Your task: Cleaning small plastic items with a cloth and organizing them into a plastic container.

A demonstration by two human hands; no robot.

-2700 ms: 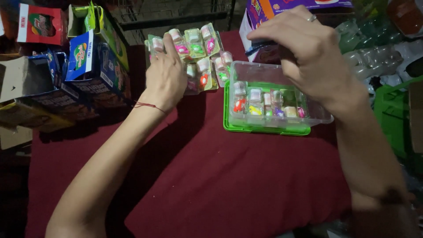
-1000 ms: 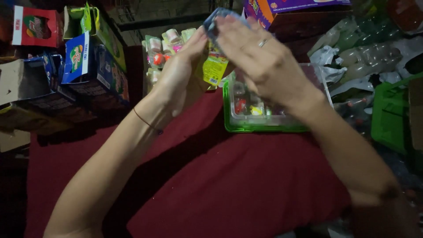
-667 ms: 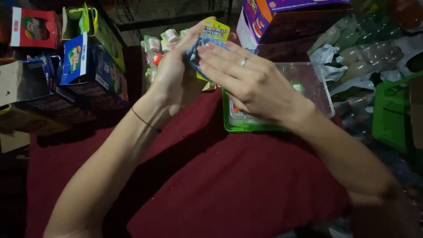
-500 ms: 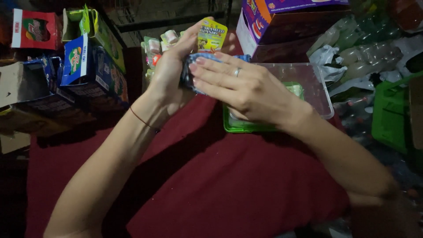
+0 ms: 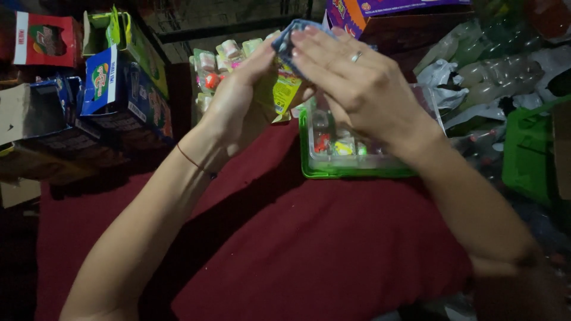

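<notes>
At the far left, printed cardboard cartons (image 5: 122,89) stand crowded together, stiff and sharp-cornered, their glossy blue, green and red faces turned every way. Next comes a strip of small blister-packed trinkets (image 5: 217,74) on thin card, lying on the dark red cloth (image 5: 297,249) that drapes the tabletop in soft, matte folds. The left hand (image 5: 238,104) is raised above it, fingers curled up against a small packet (image 5: 288,65) with a blue top and yellow-green printed lower part, held in the air between both palms. The right hand (image 5: 357,89), a ring on one finger, lies flat over the packet's face, fingers extended and pressed toward the left. A light, even squeeze seems wise, since the card looks thin and easily creased. Beneath sits a clear plastic tray with a green rim (image 5: 357,169), holding more small bright pieces.
</notes>
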